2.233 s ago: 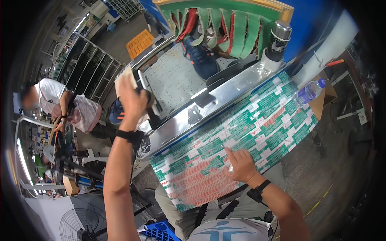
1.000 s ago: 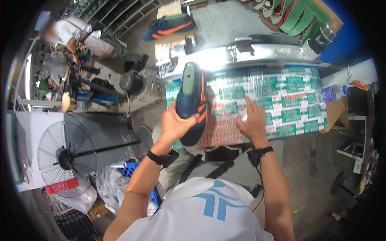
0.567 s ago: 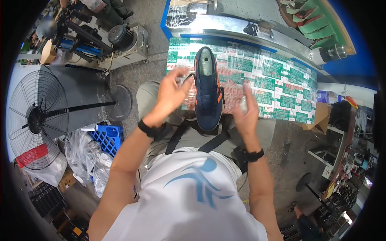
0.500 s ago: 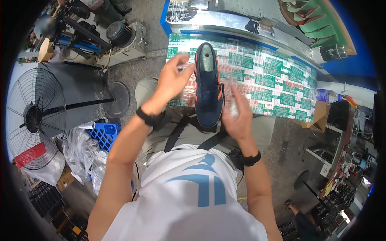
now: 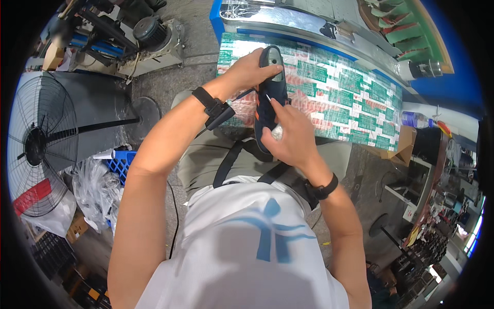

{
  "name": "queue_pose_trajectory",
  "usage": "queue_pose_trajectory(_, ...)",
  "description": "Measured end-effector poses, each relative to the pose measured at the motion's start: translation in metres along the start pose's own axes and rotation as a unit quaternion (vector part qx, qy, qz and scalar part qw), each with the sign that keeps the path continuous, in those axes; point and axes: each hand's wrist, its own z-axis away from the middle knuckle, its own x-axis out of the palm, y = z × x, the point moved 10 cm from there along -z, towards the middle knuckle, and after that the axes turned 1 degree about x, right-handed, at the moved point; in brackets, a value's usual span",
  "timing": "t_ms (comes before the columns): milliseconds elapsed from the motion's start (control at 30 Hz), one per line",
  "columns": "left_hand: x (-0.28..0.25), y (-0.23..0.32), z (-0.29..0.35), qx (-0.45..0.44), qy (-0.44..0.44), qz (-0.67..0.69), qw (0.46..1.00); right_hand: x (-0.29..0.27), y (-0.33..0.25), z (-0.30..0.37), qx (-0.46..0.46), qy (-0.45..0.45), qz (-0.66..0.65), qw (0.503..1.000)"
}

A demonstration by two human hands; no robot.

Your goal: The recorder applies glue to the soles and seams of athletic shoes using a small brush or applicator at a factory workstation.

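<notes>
A dark navy shoe (image 5: 264, 116) with orange stripes lies toe toward me over the near edge of the taped surface. My left hand (image 5: 252, 69) grips its heel end, with the thumb at the opening, where a pale insole (image 5: 275, 61) shows. My right hand (image 5: 292, 131) is over the front half of the shoe, its index finger stretched toward the tongue and laces. A small white wad (image 5: 278, 132) sits in its curled fingers; its kind is unclear. A thin pale tip (image 5: 268, 97) shows by the index fingertip. Dark lacing at the shoe's left is partly hidden.
The surface (image 5: 350, 98) is wrapped in green, white and red printed tape. Behind it runs a metal-edged machine (image 5: 309, 23). A bottle (image 5: 416, 120) lies at the right. At left stand a large fan (image 5: 38, 147), a blue crate (image 5: 119, 164) and plastic bags (image 5: 95, 190).
My left hand has moved onto the shoe's heel and taken hold. My right hand has come left over the front of the shoe. The shoe has tilted slightly.
</notes>
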Motion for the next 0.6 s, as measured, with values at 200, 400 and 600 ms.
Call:
queue_pose_trajectory(200, 0.0, 0.0, -0.001, 0.019, 0.003, 0.002, 1.0, 0.001, 0.022, 0.013, 0.103, -0.028, -0.126, 0.986)
queue_pose_trajectory(400, -0.003, -0.014, -0.015, -0.006, 0.011, 0.003, 1.0, 0.02, -0.01, -0.006, 0.101, -0.023, -0.153, 0.983)
queue_pose_trajectory(600, -0.005, -0.027, -0.018, 0.057, 0.035, 0.044, 0.997, 0.039, -0.036, 0.037, 0.021, -0.103, -0.117, 0.988)
